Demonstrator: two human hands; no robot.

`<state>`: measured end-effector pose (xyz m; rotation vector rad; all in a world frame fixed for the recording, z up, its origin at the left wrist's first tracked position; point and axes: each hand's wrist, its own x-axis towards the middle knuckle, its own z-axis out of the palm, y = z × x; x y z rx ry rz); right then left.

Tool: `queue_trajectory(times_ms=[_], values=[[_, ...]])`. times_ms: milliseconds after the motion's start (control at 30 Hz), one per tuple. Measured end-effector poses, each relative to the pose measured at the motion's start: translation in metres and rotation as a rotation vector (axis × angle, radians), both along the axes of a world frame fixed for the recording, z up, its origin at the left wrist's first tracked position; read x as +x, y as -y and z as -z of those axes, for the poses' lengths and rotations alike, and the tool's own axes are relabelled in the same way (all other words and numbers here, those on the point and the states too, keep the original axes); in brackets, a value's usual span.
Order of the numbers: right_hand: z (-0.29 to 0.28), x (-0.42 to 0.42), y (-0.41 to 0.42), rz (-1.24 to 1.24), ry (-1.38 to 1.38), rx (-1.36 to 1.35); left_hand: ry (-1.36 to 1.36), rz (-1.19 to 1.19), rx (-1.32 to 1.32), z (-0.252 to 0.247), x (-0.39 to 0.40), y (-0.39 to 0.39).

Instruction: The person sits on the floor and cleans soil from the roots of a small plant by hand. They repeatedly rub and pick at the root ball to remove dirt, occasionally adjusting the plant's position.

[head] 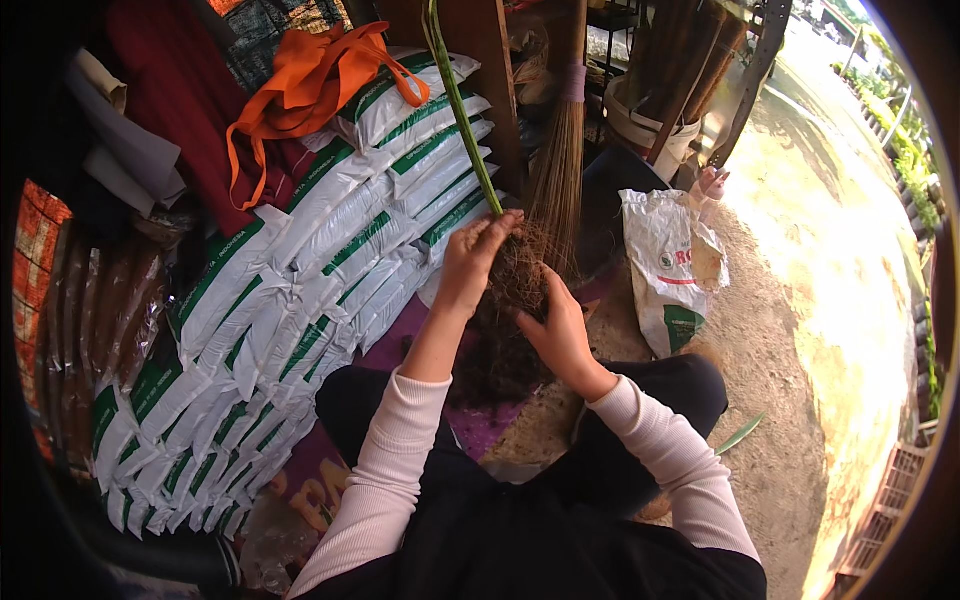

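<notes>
My left hand (pixel 476 259) grips the base of a long green plant stem (pixel 466 127), just above its root ball. Brown, fibrous roots (pixel 521 277) with soil in them hang below that grip. My right hand (pixel 559 326) cups the right side of the roots, thumb and fingers touching them. Under both hands, a heap of dark loose soil (pixel 495 360) lies on a purple printed sheet (pixel 480 431) between my crossed legs. The upper end of the stem runs out of the top of the picture.
Stacked white and green plastic sacks (pixel 300 300) fill the left side, with an orange fabric bag (pixel 311 82) on top. A stick broom (pixel 562 165) stands ahead. To the right are a crumpled white sack (pixel 664 255), a white bucket (pixel 660 139) and a cut leaf (pixel 741 433).
</notes>
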<state>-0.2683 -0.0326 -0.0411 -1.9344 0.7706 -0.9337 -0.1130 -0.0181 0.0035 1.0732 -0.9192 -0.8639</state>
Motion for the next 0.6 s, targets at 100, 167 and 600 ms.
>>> queue_trajectory(times_ms=[100, 167, 600], values=[[0.002, 0.005, -0.01, 0.036, 0.015, -0.003, 0.142, 0.02, 0.058, 0.002, 0.004, 0.014], [0.006, 0.005, -0.007, 0.061, 0.004, -0.052, -0.131, 0.131, 0.121, 0.002, -0.006, 0.014], [-0.027, -0.013, 0.011, -0.205, 0.2, 0.041, -0.114, 0.021, 0.118, -0.032, -0.001, 0.013]])
